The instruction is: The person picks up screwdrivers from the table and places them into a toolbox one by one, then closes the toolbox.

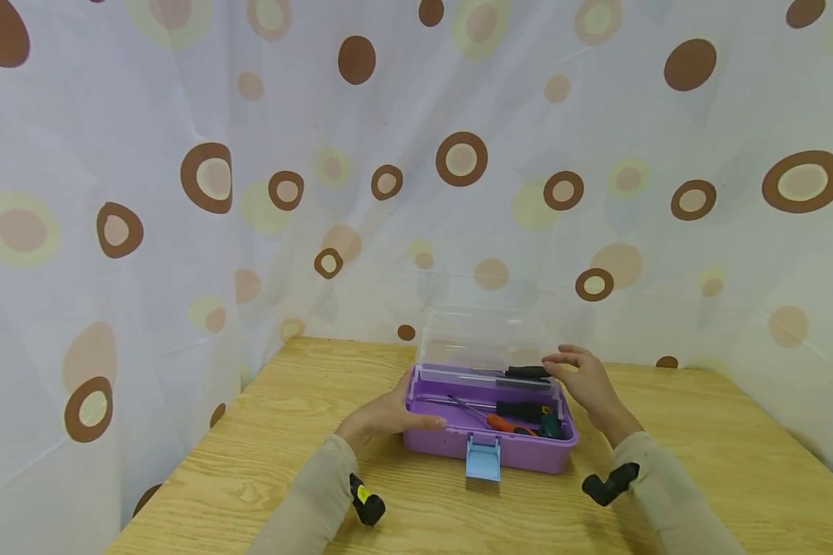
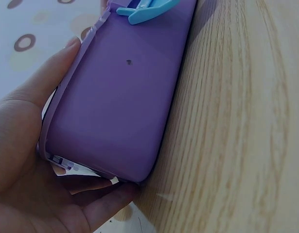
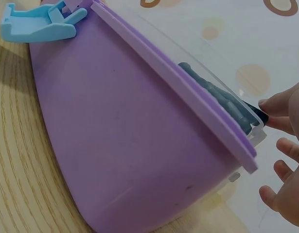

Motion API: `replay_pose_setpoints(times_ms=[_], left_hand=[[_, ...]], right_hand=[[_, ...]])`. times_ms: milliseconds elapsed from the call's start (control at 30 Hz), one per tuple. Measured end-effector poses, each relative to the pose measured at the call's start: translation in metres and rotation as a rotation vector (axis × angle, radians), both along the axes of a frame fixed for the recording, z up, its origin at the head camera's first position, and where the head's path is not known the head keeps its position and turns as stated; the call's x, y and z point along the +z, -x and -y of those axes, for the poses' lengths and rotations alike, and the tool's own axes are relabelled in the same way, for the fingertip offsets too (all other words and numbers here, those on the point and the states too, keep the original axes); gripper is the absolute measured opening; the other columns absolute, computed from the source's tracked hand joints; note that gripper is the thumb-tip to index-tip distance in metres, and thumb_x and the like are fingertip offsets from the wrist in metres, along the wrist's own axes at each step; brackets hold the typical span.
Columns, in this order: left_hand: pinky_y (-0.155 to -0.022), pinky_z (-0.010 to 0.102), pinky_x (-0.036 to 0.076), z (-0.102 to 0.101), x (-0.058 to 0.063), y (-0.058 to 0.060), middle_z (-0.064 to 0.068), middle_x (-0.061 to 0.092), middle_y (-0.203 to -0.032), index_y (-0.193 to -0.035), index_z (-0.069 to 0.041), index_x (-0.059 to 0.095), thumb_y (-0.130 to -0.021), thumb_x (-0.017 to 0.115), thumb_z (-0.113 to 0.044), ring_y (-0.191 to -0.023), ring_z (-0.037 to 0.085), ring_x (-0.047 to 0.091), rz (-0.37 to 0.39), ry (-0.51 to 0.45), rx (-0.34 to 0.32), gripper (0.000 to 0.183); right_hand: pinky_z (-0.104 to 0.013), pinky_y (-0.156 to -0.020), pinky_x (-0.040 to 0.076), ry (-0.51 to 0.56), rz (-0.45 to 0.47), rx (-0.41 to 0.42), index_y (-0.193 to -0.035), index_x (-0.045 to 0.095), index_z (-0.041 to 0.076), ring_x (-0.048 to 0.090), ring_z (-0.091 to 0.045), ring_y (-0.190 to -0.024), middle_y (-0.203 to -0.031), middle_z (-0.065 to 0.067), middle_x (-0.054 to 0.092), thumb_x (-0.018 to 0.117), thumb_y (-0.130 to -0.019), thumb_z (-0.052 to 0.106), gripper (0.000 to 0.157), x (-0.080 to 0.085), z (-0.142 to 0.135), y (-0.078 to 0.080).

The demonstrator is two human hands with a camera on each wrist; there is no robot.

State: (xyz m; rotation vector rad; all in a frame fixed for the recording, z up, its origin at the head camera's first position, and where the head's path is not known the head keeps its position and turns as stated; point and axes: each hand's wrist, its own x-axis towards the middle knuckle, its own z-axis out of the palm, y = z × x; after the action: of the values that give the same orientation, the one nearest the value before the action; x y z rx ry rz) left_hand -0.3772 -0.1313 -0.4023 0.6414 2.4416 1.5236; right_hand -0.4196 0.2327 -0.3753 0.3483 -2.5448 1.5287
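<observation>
A purple toolbox (image 1: 444,442) sits on the wooden table with its clear lid (image 1: 482,335) tipped back. My left hand (image 1: 383,414) grips the box's left end, thumb along the front rim and fingers around the side. At the back right, my right hand (image 1: 588,385) pinches the end of a black-handled screwdriver (image 1: 525,372) between thumb and fingertip, its shaft pointing left over the box. Inside lie another black-handled screwdriver (image 1: 521,411), an orange-handled tool (image 1: 503,423) and a dark green handle (image 1: 551,426).
The light blue latch (image 1: 483,461) hangs down at the front of the box. A wooden table (image 1: 250,462) stands under it, and a white sheet (image 1: 416,223) with brown circles hangs behind. Each sleeve carries a small black wrist camera (image 1: 368,505).
</observation>
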Motion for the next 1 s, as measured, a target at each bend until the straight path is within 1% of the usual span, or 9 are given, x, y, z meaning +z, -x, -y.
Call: replay_pose_setpoints(times_ms=[200,367,500,667,833,1000], left_hand=[[-0.12,0.06,0.017,0.0,0.0,0.0,0.018,0.023,-0.165,-0.166,-0.015,-0.003,-0.086,0.084,-0.037,-0.15,0.038,0.025,-0.002,0.002,-0.004,0.121],[-0.12,0.06,0.017,0.001,0.0,0.001,0.019,0.022,-0.166,-0.166,-0.015,-0.004,-0.086,0.084,-0.036,-0.15,0.039,0.024,-0.004,0.001,-0.003,0.121],[-0.12,0.061,0.017,0.0,0.0,0.0,0.019,0.022,-0.165,-0.166,-0.015,-0.004,-0.086,0.084,-0.034,-0.15,0.04,0.025,-0.005,-0.005,-0.006,0.12],[-0.12,0.06,0.018,0.0,0.001,-0.001,0.019,0.022,-0.165,-0.166,-0.015,-0.003,-0.087,0.084,-0.034,-0.149,0.04,0.025,0.0,-0.007,-0.006,0.12],[-0.12,0.061,0.017,-0.001,0.001,-0.002,0.019,0.023,-0.165,-0.166,-0.014,-0.003,-0.086,0.084,-0.035,-0.15,0.039,0.025,0.0,-0.004,0.006,0.12],[-0.12,0.061,0.016,-0.001,0.002,-0.003,0.018,0.024,-0.165,-0.166,-0.015,-0.003,-0.086,0.085,-0.036,-0.15,0.039,0.025,0.004,0.003,0.012,0.121]], right_hand=[[-0.07,-0.115,0.019,-0.04,-0.016,-0.006,-0.126,0.066,-0.012,0.016,-0.053,-0.148,-0.159,-0.03,0.03,0.063,-0.105,0.02,0.039,-0.001,0.003,0.001],[-0.071,-0.115,0.018,-0.08,-0.014,-0.004,-0.125,0.067,-0.011,0.016,-0.054,-0.147,-0.158,-0.032,0.03,0.065,-0.104,0.02,0.038,-0.002,0.005,0.003],[-0.072,-0.115,0.017,-0.08,-0.006,-0.007,-0.126,0.067,-0.011,0.016,-0.054,-0.147,-0.158,-0.032,0.029,0.064,-0.104,0.019,0.038,-0.002,0.007,0.003],[-0.072,-0.114,0.019,-0.092,0.014,-0.009,-0.129,0.066,-0.01,0.017,-0.055,-0.147,-0.159,-0.033,0.028,0.062,-0.106,0.021,0.039,-0.002,0.008,0.002],[-0.074,-0.113,0.018,-0.151,0.009,0.022,-0.132,0.066,-0.008,0.018,-0.058,-0.145,-0.16,-0.034,0.025,0.063,-0.105,0.027,0.043,0.001,0.01,0.0],[-0.076,-0.112,0.016,-0.163,0.012,0.042,-0.135,0.064,-0.006,0.016,-0.058,-0.146,-0.161,-0.033,0.023,0.062,-0.106,0.027,0.044,0.002,0.011,-0.003]])
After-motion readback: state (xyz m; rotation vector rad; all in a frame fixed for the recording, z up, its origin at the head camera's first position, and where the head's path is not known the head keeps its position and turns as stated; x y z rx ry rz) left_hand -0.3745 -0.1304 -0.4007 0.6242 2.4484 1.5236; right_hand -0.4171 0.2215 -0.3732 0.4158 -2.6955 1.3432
